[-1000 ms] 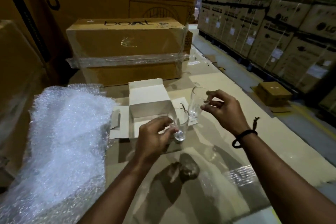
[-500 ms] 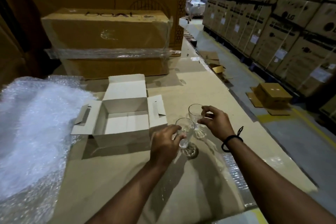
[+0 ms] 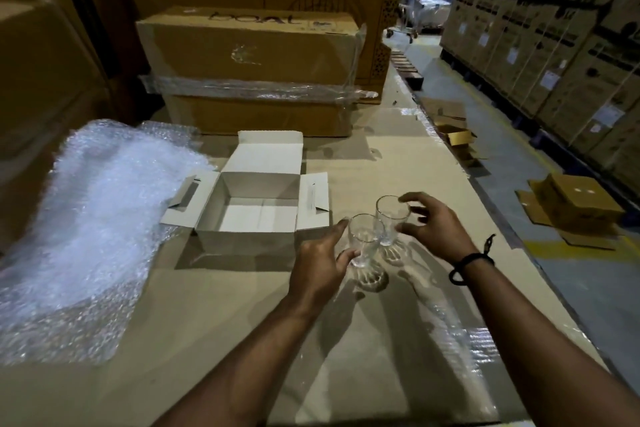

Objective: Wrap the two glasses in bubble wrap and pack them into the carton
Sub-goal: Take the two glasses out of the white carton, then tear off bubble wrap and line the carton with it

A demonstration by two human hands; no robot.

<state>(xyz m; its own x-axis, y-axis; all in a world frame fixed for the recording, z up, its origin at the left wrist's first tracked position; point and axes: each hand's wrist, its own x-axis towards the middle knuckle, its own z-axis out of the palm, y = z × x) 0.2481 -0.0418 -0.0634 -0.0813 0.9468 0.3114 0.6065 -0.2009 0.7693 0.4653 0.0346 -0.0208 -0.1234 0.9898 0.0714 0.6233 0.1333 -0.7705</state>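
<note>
Two clear glasses stand upright side by side on the cardboard-covered table, just right of the carton. My left hand holds the near glass between index finger and thumb, low on its left side. My right hand hovers at the right of the far glass with its fingers spread; the index tip is at the rim. The small white carton lies open with its flaps out and nothing inside. A heap of bubble wrap lies to the left of the carton.
A long brown box bound with clear film stands behind the carton, with bigger boxes behind and to the left. The table's right edge drops to an aisle with a small brown box on the floor and stacked cartons beyond.
Both glasses came down from in front of the carton to the table on its right. My right hand's fingers have loosened from the far glass.
</note>
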